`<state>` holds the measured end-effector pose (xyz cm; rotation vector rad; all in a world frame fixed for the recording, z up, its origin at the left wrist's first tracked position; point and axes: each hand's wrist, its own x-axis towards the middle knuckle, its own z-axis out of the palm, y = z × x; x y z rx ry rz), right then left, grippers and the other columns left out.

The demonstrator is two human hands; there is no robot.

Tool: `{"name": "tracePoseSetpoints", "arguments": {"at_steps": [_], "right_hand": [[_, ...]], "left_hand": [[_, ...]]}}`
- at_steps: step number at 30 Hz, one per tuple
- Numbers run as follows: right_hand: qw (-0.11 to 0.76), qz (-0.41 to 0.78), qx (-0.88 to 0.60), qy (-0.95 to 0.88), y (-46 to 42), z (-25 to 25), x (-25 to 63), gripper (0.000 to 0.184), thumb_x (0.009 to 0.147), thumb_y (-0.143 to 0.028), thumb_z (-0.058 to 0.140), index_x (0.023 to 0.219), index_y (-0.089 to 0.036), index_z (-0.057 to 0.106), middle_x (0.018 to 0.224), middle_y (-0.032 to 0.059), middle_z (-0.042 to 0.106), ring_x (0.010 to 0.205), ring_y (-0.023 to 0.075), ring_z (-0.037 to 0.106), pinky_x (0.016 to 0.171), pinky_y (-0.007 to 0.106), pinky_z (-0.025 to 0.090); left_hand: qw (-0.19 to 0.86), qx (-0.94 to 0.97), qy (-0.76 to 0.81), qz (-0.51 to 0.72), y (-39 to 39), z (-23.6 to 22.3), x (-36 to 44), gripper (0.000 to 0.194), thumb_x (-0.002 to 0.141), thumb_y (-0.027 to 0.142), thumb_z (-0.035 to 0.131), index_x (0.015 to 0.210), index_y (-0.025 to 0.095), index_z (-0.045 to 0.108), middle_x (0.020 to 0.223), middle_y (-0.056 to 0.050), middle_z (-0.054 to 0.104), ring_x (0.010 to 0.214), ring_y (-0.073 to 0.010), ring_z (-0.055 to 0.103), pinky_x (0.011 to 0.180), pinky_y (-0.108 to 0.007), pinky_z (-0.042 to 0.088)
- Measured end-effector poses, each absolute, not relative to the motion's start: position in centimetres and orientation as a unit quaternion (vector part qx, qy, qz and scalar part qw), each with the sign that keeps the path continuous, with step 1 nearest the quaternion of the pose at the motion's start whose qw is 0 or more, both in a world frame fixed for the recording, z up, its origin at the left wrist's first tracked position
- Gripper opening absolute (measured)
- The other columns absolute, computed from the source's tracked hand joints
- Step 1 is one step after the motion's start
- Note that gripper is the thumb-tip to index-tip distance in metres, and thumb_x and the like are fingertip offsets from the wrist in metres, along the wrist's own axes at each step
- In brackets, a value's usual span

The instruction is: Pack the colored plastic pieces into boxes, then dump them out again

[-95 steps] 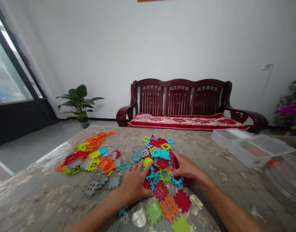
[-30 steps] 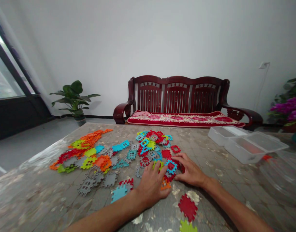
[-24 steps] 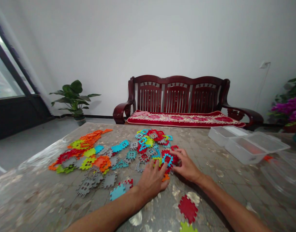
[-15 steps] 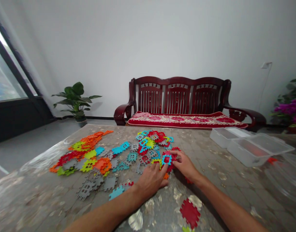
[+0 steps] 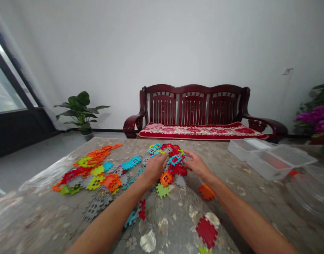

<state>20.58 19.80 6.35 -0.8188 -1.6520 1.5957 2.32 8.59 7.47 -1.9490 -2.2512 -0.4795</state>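
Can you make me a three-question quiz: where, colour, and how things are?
1. Where is the potted plant? A) on the wooden bench B) on the floor C) in a clear box
2. What colour is the loose tile by the right hand? A) blue B) orange C) green
3. How do the plastic tiles lie? A) in a tower B) in a row C) in a flat heap by the left hand

1 B: it stands left of the bench.
2 B: it shows orange.
3 C: they lie flat, not stacked up.

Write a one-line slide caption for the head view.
Left hand and right hand at a heap of colourful plastic tiles on a patterned table, clear plastic boxes off to the right.
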Motion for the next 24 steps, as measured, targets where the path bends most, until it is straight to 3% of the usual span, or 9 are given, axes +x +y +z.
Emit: {"name": "tracePoseSetpoints", "arguments": {"at_steps": [3, 5, 9, 12, 15, 19, 21, 24], "right_hand": [[0.293, 0.57, -0.321, -0.698, 20.7, 6.2, 23.1, 0.059, 0.063, -0.025, 0.075, 0.122, -0.021, 0.071, 0.106, 0.0067, 0.077, 0.095, 0.0256, 0.071, 0.084, 0.039, 0.058], [0.239, 0.528, -0.302, -0.757, 21.2, 5.6, 25.7, 0.063, 0.06, -0.024, 0.077, 0.123, -0.022, 0.072, 0.118, 0.0091, 0.076, 0.109, 0.0295, 0.069, 0.098, 0.045, 0.054], [0.135, 0.414, -0.258, -0.863, 21.5, 4.1, 30.8, 0.079, 0.051, -0.019, 0.083, 0.129, -0.025, 0.073, 0.145, 0.0102, 0.063, 0.137, 0.0366, 0.052, 0.119, 0.054, 0.035], [0.1, 0.358, -0.238, -0.897, 20.9, 3.3, 32.9, 0.08, 0.052, -0.013, 0.079, 0.13, -0.029, 0.072, 0.14, 0.0082, 0.067, 0.134, 0.0351, 0.055, 0.118, 0.052, 0.037], [0.116, 0.333, -0.225, -0.908, 20.1, 2.6, 33.5, 0.067, 0.062, -0.011, 0.072, 0.126, -0.031, 0.075, 0.13, 0.0071, 0.072, 0.123, 0.0313, 0.062, 0.113, 0.048, 0.043], [0.173, 0.288, -0.266, -0.904, 19.6, 2.2, 33.4, 0.053, 0.067, -0.017, 0.072, 0.119, -0.026, 0.077, 0.122, 0.0103, 0.073, 0.116, 0.0332, 0.064, 0.109, 0.049, 0.046], [0.171, 0.279, -0.293, -0.898, 19.4, 2.9, 33.3, 0.056, 0.065, -0.019, 0.073, 0.121, -0.024, 0.076, 0.122, 0.0116, 0.073, 0.115, 0.0339, 0.064, 0.107, 0.048, 0.046], [0.121, 0.305, -0.306, -0.894, 18.4, 4.8, 33.4, 0.065, 0.065, -0.022, 0.072, 0.129, -0.019, 0.071, 0.12, 0.0125, 0.071, 0.107, 0.0301, 0.065, 0.099, 0.044, 0.05]], "left_hand": [[0.076, -0.618, -0.762, -0.179, 8.2, 7.3, 1.1, 0.035, 0.104, 0.018, 0.045, 0.134, 0.024, 0.062, 0.127, -0.01, 0.07, 0.121, -0.0234, 0.064, 0.102, -0.036, 0.052], [0.069, -0.621, -0.759, -0.182, 7.5, 6.7, 0.8, 0.033, 0.102, 0.017, 0.048, 0.129, 0.023, 0.065, 0.125, -0.009, 0.07, 0.12, -0.0228, 0.065, 0.104, -0.035, 0.052], [0.046, -0.646, -0.74, -0.182, 6.2, 5.3, 1.3, 0.027, 0.098, 0.014, 0.054, 0.115, 0.021, 0.073, 0.122, -0.008, 0.07, 0.118, -0.0211, 0.065, 0.106, -0.033, 0.051], [0.029, -0.677, -0.709, -0.198, 4.9, 5.0, 3.2, 0.025, 0.097, 0.014, 0.058, 0.114, 0.022, 0.074, 0.123, -0.007, 0.07, 0.119, -0.0222, 0.063, 0.108, -0.036, 0.05], [-0.038, -0.744, -0.624, -0.233, 2.7, 4.8, 6.9, 0.02, 0.096, 0.027, 0.068, 0.115, 0.024, 0.074, 0.118, -0.006, 0.072, 0.114, -0.022, 0.065, 0.103, -0.036, 0.053], [-0.107, -0.819, -0.516, -0.229, -0.6, 3.5, 12.5, 0.074, 0.077, 0.064, 0.082, 0.139, 0.031, 0.06, 0.142, -0.008, 0.062, 0.126, -0.0294, 0.059, 0.11, -0.043, 0.049], [-0.108, -0.849, -0.48, -0.194, -1.6, 2.2, 14.5, 0.081, 0.081, 0.062, 0.079, 0.15, 0.034, 0.048, 0.155, -0.009, 0.051, 0.137, -0.0327, 0.051, 0.116, -0.047, 0.043], [-0.083, -0.879, -0.447, -0.143, -1.9, 0.5, 15.8, 0.066, 0.091, 0.052, 0.073, 0.149, 0.036, 0.046, 0.162, -0.011, 0.042, 0.144, -0.0358, 0.044, 0.117, -0.052, 0.041]]}}
